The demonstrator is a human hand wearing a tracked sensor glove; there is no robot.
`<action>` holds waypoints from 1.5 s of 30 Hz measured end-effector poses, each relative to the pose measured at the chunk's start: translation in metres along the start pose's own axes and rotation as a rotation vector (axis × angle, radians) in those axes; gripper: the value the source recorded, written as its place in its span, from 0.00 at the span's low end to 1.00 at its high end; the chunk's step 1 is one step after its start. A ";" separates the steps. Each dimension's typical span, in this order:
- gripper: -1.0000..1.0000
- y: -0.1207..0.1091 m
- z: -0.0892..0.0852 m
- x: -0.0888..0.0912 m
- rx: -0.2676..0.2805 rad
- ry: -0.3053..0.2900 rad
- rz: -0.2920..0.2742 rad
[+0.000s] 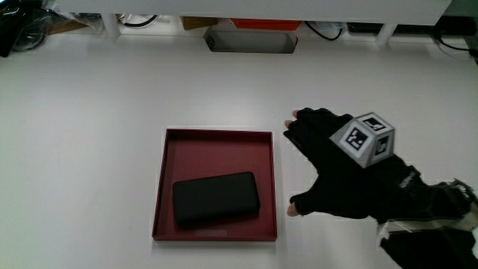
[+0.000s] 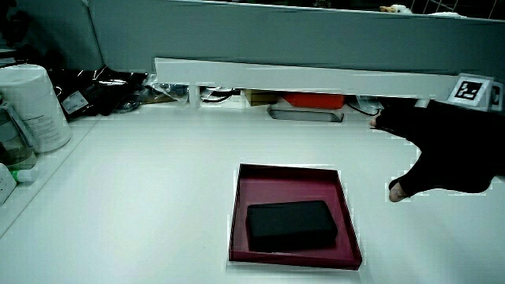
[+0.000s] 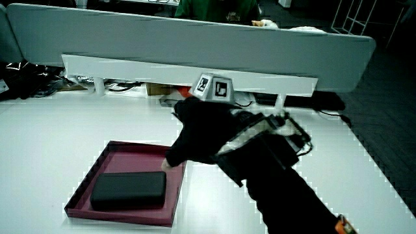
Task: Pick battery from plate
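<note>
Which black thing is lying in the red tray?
The flat black battery lies in the red tray. The other black thing, the gloved hand, is beside the tray, fingers spread, holding nothing.

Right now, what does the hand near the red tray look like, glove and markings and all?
The hand wears a black fingerless glove. A small white cube with black square-patterned markers sits on its back. The forearm is in a dark sleeve with pale strapping at the wrist.
</note>
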 end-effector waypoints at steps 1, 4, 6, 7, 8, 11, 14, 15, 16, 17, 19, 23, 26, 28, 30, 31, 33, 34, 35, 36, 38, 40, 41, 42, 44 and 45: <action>0.50 0.004 -0.004 0.000 -0.015 -0.008 -0.025; 0.50 0.019 -0.016 0.002 -0.058 0.041 -0.047; 0.50 0.031 -0.024 0.002 -0.073 0.027 -0.062; 0.50 0.038 -0.029 0.002 -0.088 0.020 -0.066; 0.50 0.045 -0.033 0.003 -0.103 0.013 -0.069; 0.50 0.065 -0.048 0.004 -0.148 -0.009 -0.080; 0.50 0.079 -0.057 0.002 -0.187 -0.015 -0.129; 0.50 0.085 -0.061 0.002 -0.199 -0.007 -0.137; 0.50 0.090 -0.065 0.003 -0.204 -0.017 -0.127; 0.50 0.096 -0.069 0.003 -0.207 -0.023 -0.126; 0.50 0.099 -0.069 -0.007 -0.159 -0.102 -0.125; 0.50 0.116 -0.086 -0.004 -0.185 -0.081 -0.139; 0.50 0.129 -0.098 -0.001 -0.208 -0.073 -0.159; 0.50 0.135 -0.104 0.000 -0.215 -0.060 -0.162; 0.50 0.142 -0.113 0.004 -0.232 -0.051 -0.175; 0.50 0.144 -0.116 0.003 -0.233 -0.053 -0.181; 0.50 0.148 -0.122 0.004 -0.246 -0.052 -0.181; 0.50 0.151 -0.126 0.005 -0.251 -0.051 -0.190; 0.50 0.153 -0.128 0.007 -0.252 -0.056 -0.200; 0.50 0.155 -0.131 0.007 -0.256 -0.058 -0.197; 0.50 0.156 -0.133 0.006 -0.258 -0.055 -0.196; 0.50 0.159 -0.137 0.007 -0.259 -0.065 -0.205; 0.50 0.160 -0.138 0.006 -0.253 -0.071 -0.212; 0.50 0.162 -0.141 0.007 -0.255 -0.077 -0.219; 0.50 0.163 -0.146 0.007 -0.276 -0.083 -0.220; 0.50 0.163 -0.147 0.004 -0.280 -0.072 -0.201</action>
